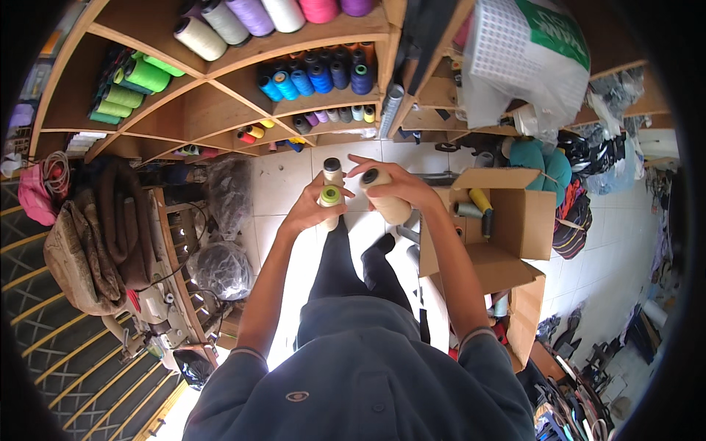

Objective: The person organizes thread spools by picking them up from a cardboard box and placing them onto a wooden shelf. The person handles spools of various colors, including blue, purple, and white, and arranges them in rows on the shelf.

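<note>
My left hand (303, 210) is closed around two slim cream thread spools, held out in front of my body. One spool (332, 170) has a dark top and sits farther away; the nearer spool (331, 196) shows a green top. Close beside it on the right, my right hand (409, 187) grips a wider cream thread cone (392, 210) with a dark top, tilted toward the left. The index finger of that hand stretches out toward the dark-topped spool. The undersides of the spools are partly hidden by my fingers.
A wooden shelf (298, 38) ahead holds many coloured thread spools. An open cardboard box (541, 224) with a few spools inside stands at my right. A white-and-green plastic bag (507, 62) hangs at the upper right. Left are a sewing machine (156, 312) and brown fabric (121, 220).
</note>
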Demonstrator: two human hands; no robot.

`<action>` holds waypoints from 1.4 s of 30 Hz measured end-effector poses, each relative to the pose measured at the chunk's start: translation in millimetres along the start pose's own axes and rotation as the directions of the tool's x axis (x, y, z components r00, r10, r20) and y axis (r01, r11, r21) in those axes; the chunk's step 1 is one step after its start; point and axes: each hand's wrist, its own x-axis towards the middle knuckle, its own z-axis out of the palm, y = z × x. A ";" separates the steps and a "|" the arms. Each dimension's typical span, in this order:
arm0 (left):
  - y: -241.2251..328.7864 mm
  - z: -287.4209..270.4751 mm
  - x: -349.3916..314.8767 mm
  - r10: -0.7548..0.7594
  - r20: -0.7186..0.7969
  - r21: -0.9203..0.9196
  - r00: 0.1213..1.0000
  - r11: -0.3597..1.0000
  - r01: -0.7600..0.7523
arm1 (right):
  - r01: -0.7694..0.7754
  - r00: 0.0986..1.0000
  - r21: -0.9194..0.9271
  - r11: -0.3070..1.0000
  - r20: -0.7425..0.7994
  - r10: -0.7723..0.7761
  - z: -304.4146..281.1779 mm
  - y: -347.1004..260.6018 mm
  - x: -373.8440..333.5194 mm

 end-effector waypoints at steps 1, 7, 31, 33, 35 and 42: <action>-1.7 -11.8 6.1 -0.066 0.035 0.004 0.997 0.998 0.066 | -0.073 0.995 -0.051 0.996 0.060 0.076 -1.2 -4.1 20.4; -25.2 -78.1 34.9 0.069 -0.033 0.190 0.997 0.980 -0.062 | -0.287 0.955 -0.103 0.952 0.043 0.292 8.7 -16.1 104.7; -63.1 -171.5 159.3 0.317 -0.612 0.669 0.724 0.697 0.260 | -0.078 0.965 -0.869 0.489 -0.189 -0.182 6.5 18.1 257.0; -59.0 -171.2 155.9 0.319 -0.606 0.680 0.729 0.683 0.267 | -0.083 0.971 -0.906 0.415 -0.167 -0.172 9.1 23.0 263.7; -59.1 -172.4 154.1 0.340 -0.589 0.691 0.733 0.682 0.239 | -0.070 0.959 -0.913 0.402 -0.173 -0.226 11.1 31.0 268.2; -73.5 -152.6 127.6 0.447 -0.639 0.631 0.626 0.770 0.094 | -0.178 0.957 -0.887 0.427 -0.257 -0.135 3.5 55.8 267.5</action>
